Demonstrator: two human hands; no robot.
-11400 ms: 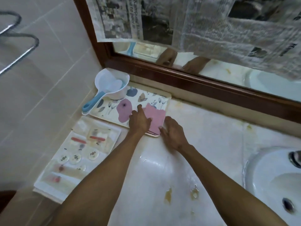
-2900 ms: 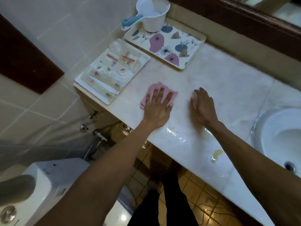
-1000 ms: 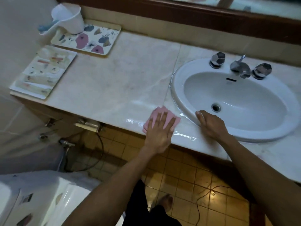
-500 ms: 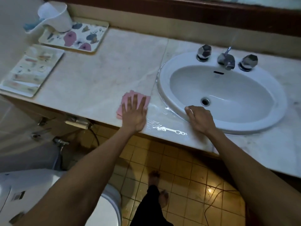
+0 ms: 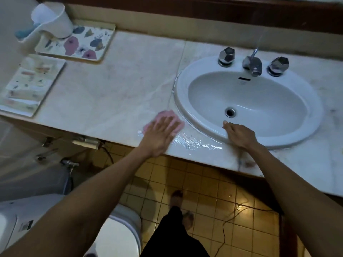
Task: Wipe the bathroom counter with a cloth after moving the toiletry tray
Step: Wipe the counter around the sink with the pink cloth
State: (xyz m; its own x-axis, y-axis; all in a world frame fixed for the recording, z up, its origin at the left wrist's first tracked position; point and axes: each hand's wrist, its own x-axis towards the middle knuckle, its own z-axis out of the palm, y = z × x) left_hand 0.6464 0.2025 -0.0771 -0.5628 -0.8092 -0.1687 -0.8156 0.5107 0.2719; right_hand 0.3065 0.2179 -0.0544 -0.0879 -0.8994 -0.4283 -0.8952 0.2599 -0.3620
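My left hand (image 5: 160, 136) lies flat with fingers spread on a pink cloth (image 5: 168, 115), pressing it onto the pale marble counter (image 5: 111, 89) just left of the sink. The cloth is blurred and mostly covered by the hand. Wet streaks (image 5: 193, 143) shine on the counter's front edge between my hands. My right hand (image 5: 239, 135) rests on the front rim of the white sink (image 5: 308, 97), holding nothing. The flower-printed toiletry tray (image 5: 81, 43) sits at the far left back corner with a white scoop (image 5: 50, 20) on it.
A flat clear pack of small toiletries (image 5: 27, 84) lies at the counter's left end. Two faceted knobs and a tap (image 5: 252, 64) stand behind the basin. A brown mirror frame (image 5: 204, 10) runs along the back. Below are yellow floor tiles, a toilet (image 5: 115, 236) and a cable.
My left hand has slid the pink cloth right along the counter's front, up to the sink rim, leaving fresh wet streaks. The right hand stays on the sink's rim.
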